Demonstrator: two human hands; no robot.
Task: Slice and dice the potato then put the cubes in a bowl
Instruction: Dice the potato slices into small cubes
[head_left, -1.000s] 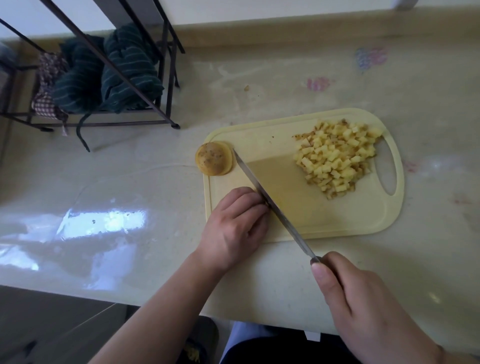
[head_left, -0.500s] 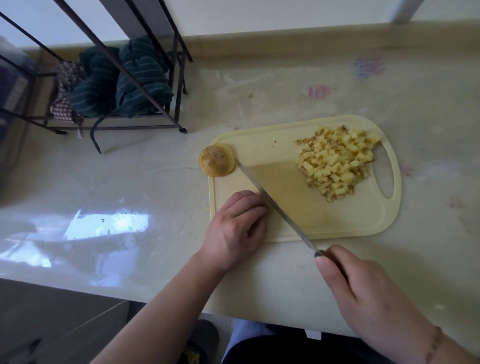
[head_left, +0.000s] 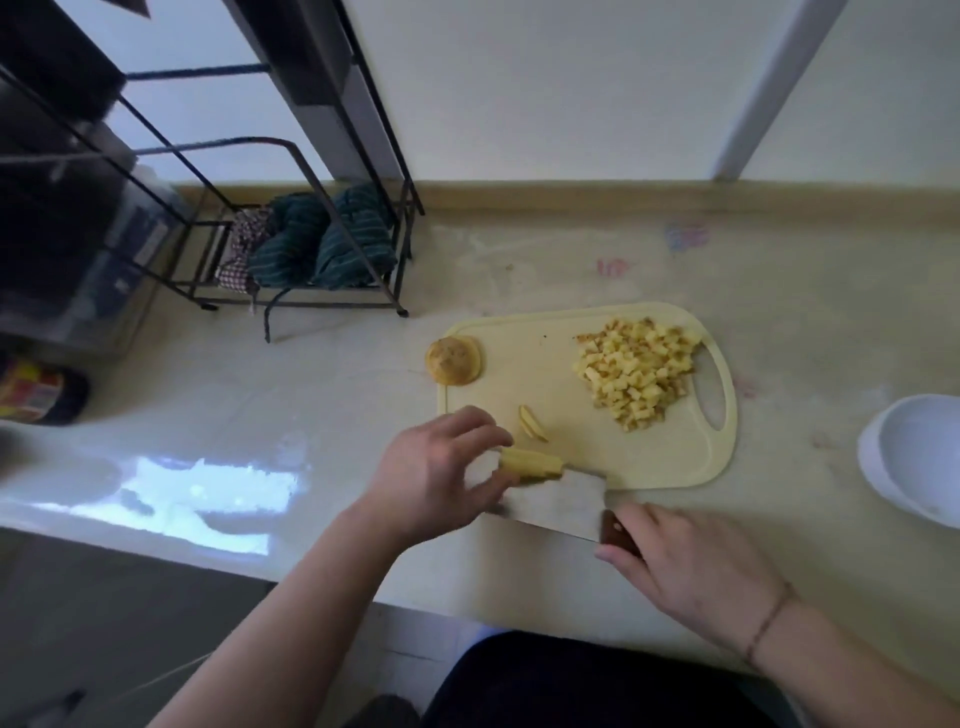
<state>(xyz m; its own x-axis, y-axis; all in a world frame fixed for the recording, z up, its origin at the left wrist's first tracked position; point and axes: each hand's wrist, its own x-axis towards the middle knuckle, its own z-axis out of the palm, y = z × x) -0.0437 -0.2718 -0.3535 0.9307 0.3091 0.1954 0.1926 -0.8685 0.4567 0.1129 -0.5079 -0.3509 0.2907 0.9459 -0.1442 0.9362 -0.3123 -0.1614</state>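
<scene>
Both bare forearms enter from the lower edge and reach forward. The left hand (head_left: 436, 467) is raised at the wrist, its back toward the camera, fingers spread and loosely bent, with the fingertips (head_left: 506, 440) at a pale yellow stack of potato slices (head_left: 531, 464); whether they actually pinch it cannot be told through motion blur. The right hand (head_left: 691, 569) is curled around the dark brown wooden handle of a broad steel cleaver (head_left: 561, 501), thumb along the near side. A thin cord bracelet circles the right wrist.
</scene>
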